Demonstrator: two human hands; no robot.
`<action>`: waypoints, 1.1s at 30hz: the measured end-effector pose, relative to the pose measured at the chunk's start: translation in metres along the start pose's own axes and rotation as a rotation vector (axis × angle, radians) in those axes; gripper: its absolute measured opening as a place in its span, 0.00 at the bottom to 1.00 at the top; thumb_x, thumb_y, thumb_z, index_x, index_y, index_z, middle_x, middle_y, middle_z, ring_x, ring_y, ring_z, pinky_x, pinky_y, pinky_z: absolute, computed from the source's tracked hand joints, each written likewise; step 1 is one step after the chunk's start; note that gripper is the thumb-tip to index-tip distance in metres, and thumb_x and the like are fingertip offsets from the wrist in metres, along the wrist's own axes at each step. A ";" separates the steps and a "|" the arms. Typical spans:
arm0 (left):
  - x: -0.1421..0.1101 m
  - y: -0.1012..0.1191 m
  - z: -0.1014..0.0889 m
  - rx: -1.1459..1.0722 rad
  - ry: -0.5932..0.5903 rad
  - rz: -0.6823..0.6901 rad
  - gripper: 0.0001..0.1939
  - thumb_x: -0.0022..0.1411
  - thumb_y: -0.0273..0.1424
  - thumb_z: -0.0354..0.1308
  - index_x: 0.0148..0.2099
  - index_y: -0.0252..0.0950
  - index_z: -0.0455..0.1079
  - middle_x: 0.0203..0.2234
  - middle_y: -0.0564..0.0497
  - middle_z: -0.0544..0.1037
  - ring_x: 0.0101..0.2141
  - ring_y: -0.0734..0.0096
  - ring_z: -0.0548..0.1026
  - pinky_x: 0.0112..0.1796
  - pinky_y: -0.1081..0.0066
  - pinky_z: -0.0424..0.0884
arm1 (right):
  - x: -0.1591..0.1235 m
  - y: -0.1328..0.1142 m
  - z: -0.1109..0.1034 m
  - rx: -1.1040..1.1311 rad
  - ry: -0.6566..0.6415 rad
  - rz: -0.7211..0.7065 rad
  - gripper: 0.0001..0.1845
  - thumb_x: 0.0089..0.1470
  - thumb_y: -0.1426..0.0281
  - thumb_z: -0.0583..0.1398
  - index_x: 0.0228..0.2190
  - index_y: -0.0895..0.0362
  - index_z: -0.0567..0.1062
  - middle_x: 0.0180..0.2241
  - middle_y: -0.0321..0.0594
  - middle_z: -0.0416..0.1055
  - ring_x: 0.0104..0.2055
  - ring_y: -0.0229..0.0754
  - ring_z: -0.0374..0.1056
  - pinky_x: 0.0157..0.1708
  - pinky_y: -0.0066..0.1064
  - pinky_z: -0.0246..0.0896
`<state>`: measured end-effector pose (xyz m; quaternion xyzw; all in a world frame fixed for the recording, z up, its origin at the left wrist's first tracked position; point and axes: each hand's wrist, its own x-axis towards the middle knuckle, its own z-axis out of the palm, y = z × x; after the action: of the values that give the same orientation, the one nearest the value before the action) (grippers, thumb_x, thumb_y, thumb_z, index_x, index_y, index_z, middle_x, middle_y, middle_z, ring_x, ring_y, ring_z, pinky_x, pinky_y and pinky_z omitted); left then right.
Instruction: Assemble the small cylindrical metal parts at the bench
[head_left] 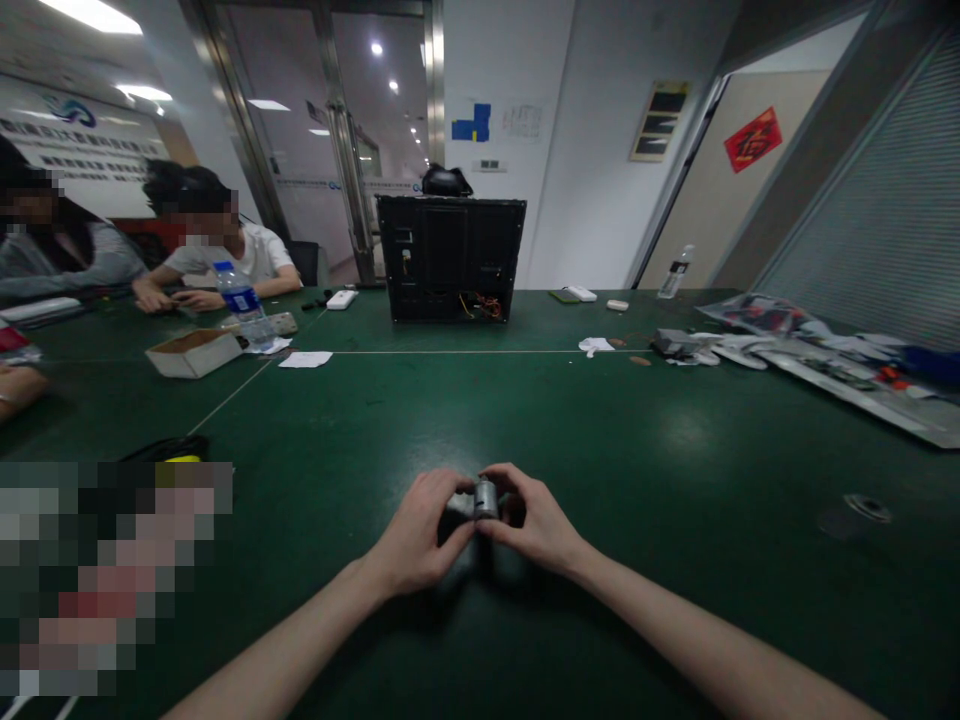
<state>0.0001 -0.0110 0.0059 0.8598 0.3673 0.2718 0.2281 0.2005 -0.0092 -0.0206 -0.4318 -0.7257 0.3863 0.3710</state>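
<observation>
A small silver electric motor (486,498) stands upright between my two hands, low over the green table in front of me. My left hand (424,530) closes on it from the left, with the thumb at its lower edge and the fingers near its top. From the other side my right hand (541,520) grips it, thumb below and fingertips at the upper end. Both hands' fingers are curled, and parts of the motor's sides are hidden behind them. A dark shadow falls on the table beneath.
Across the green table (420,400) stands a black panel-like device (450,260) with exposed wires. A white box (193,356) and a water bottle (244,305) are at left. Clutter on a board (862,385) lies right, near a round table fitting (868,508). People sit at left.
</observation>
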 end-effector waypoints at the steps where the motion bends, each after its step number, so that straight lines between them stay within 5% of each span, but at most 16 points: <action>1: 0.000 0.000 0.000 0.002 -0.003 0.000 0.14 0.59 0.30 0.54 0.48 0.36 0.63 0.42 0.45 0.71 0.42 0.60 0.68 0.45 0.62 0.65 | 0.000 0.001 0.000 -0.003 0.002 -0.004 0.27 0.44 0.63 0.66 0.45 0.57 0.66 0.37 0.40 0.69 0.34 0.39 0.67 0.29 0.27 0.64; 10: 0.002 -0.001 0.003 0.049 -0.066 -0.014 0.17 0.54 0.27 0.58 0.47 0.38 0.64 0.42 0.47 0.71 0.43 0.59 0.68 0.45 0.61 0.64 | -0.002 0.002 0.002 -0.092 0.002 -0.094 0.29 0.42 0.63 0.66 0.46 0.57 0.67 0.41 0.42 0.69 0.39 0.41 0.67 0.34 0.30 0.65; 20: 0.000 0.002 0.002 0.033 0.014 0.003 0.19 0.54 0.25 0.56 0.49 0.37 0.62 0.43 0.45 0.71 0.43 0.58 0.69 0.46 0.59 0.64 | 0.000 0.002 0.003 -0.097 -0.015 -0.066 0.27 0.45 0.64 0.65 0.46 0.58 0.67 0.37 0.40 0.71 0.33 0.38 0.67 0.32 0.28 0.63; 26: 0.000 -0.002 0.004 0.042 0.063 -0.017 0.18 0.54 0.27 0.58 0.48 0.37 0.63 0.42 0.46 0.72 0.43 0.59 0.69 0.45 0.59 0.65 | 0.000 0.004 0.002 -0.093 -0.025 -0.118 0.33 0.42 0.63 0.67 0.50 0.57 0.65 0.45 0.44 0.69 0.44 0.44 0.66 0.43 0.34 0.63; 33: -0.002 -0.004 0.006 0.039 0.065 -0.038 0.18 0.55 0.26 0.57 0.49 0.36 0.63 0.42 0.46 0.72 0.42 0.61 0.70 0.45 0.61 0.66 | 0.001 0.004 0.002 0.014 -0.048 -0.036 0.30 0.46 0.68 0.64 0.51 0.57 0.63 0.42 0.43 0.68 0.37 0.40 0.67 0.32 0.29 0.65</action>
<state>0.0004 -0.0109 -0.0014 0.8477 0.3959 0.2880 0.2042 0.1995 -0.0071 -0.0253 -0.4067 -0.7394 0.3946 0.3636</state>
